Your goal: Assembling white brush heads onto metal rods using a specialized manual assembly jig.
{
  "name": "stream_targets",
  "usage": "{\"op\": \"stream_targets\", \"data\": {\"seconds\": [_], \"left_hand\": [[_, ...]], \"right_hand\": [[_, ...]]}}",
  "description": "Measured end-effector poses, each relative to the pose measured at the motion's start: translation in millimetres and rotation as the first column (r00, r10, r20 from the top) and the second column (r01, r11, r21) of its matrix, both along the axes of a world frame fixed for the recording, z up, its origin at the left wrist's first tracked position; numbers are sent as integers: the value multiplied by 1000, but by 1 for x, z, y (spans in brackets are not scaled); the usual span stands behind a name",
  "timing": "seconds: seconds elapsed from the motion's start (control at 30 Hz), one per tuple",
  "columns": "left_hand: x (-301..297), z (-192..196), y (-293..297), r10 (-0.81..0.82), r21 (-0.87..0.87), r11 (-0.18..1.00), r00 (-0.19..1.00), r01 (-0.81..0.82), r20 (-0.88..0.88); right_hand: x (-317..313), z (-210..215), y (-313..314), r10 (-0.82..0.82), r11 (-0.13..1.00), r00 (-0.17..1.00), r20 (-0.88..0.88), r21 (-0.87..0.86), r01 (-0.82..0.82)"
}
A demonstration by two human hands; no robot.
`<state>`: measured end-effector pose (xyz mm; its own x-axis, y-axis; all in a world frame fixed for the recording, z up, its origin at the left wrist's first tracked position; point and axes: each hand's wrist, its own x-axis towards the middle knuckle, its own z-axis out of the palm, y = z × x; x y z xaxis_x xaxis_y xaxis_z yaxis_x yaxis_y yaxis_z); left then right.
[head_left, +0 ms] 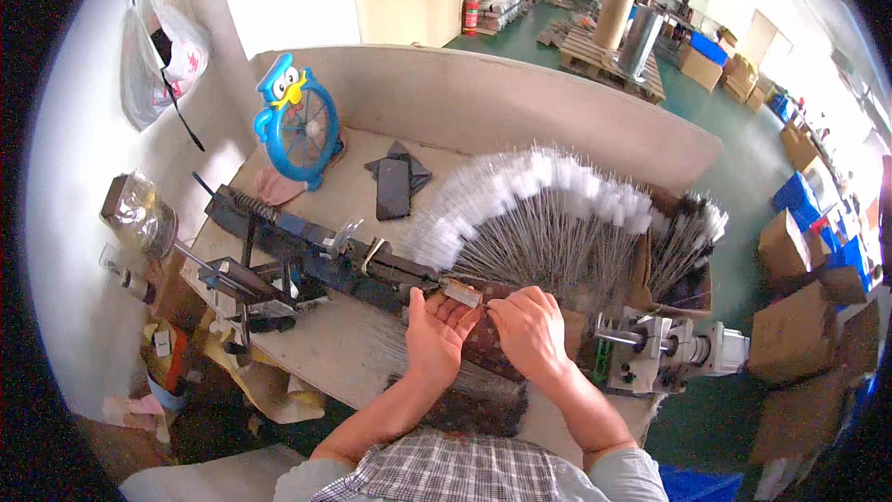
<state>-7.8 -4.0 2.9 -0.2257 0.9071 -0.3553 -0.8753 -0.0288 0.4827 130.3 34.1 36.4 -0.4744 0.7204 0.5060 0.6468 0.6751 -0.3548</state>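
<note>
Left hand (435, 330) spread palm-up, right hand (530, 327) curled, pinching thin wire stems, apparently to steady the fanned white-tipped wire brushes (548, 214) at the dark metal bench machine (316, 256).

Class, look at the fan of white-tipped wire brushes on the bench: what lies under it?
Under the brushes show cardboard box walls and the bench. The box's inside is covered, and the hands hide the wire ends.

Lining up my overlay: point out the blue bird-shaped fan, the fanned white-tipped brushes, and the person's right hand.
blue bird-shaped fan (303, 135): head view, on its round grille.
white-tipped brushes (548, 181): head view, on the white bristle tips.
right hand (530, 330): head view, on the back of the hand.
</note>
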Motion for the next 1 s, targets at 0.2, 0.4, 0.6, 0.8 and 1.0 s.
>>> {"op": "stream_targets", "data": {"seconds": [0.2,0.4,0.6,0.8,1.0], "left_hand": [[7,10,-3,-77,-40,997,987,72,-142],[0,-6,-25,-203,-81,979,897,186,-392],[-77,-27,-61,-46,-169,984,829,-59,-558],[-243,-83,-135,324,-238,864,851,-445,-413],[-362,-90,-164,541,-261,482,518,-836,-662]], "right_hand": [[13,6,3,11,999,1000,13,-49,-10],[33,14,-12,38,974,984,-174,-212,-75],[60,-47,-42,82,910,997,-14,-407,-81],[53,-77,-57,146,836,966,215,-548,-4],[69,-70,-40,240,897,889,390,-439,-50]]}}
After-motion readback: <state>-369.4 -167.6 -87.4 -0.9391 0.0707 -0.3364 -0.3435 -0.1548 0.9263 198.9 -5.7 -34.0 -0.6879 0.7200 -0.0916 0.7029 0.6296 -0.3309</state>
